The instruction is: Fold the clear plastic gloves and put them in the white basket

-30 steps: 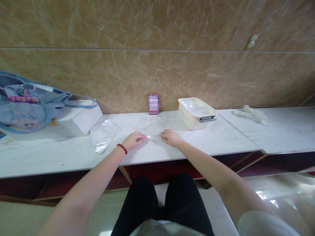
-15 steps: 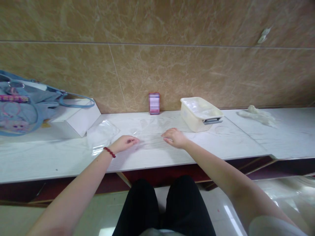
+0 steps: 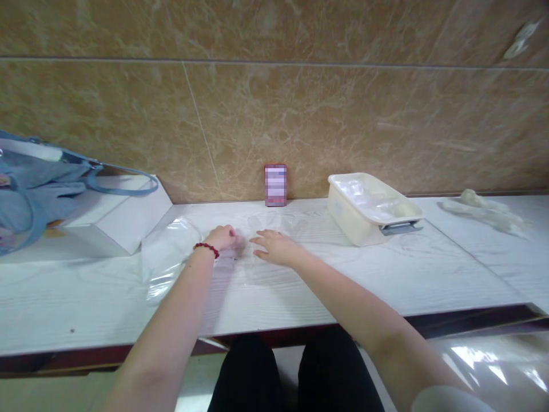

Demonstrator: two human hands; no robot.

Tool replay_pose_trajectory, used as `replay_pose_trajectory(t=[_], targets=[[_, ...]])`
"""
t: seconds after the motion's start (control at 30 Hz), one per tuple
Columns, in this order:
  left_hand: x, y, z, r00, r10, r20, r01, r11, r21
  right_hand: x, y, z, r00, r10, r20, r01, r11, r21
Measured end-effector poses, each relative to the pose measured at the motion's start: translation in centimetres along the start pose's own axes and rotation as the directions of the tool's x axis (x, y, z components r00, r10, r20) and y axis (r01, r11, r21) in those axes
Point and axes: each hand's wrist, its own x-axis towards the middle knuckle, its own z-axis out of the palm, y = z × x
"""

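My left hand [image 3: 225, 236], with a red bead bracelet [image 3: 207, 248] at the wrist, is closed in a curl at the left side of a thin clear plastic bag [image 3: 268, 277]. Its fingertips are blurred, and what they pinch is hidden. My right hand [image 3: 274, 247] lies over the same clear bag, fingers stretched out to the left and apart. The bag is flat on the white counter [image 3: 295, 303], its outline faint. More clear plastic bags [image 3: 167, 263] lie to the left, beside my left wrist.
A phone [image 3: 275, 186] with a blurred screen leans against the tiled wall. A cream bin [image 3: 354, 220] holding clear plastic stands to the right. Further right lies crumpled whitish plastic [image 3: 484, 212]. On the left are a white box [image 3: 114, 229] and a blue bag [image 3: 47, 183].
My right hand has moved left over the clear bag, close to my left hand. My left hand has curled further. The view has shifted, bringing the counter nearer.
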Motion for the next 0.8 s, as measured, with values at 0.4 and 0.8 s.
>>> replay_pose_trajectory(t=[0.4, 0.8], targets=[[-1.9, 0.9, 0.5, 0.996, -0.036, -0.086, -0.013, 0.861, -0.509, -0.7, -0.4, 1.8, 0.999, 0.036, 0.034, -0.038, 0.998, 0.050], [-3.7, 4.2, 0.0, 0.997, 0.031, -0.064, -0.071, 0.499, -0.864, 0.9, 0.7, 2.1, 0.951, 0.129, -0.280, -0.011, 0.922, 0.387]])
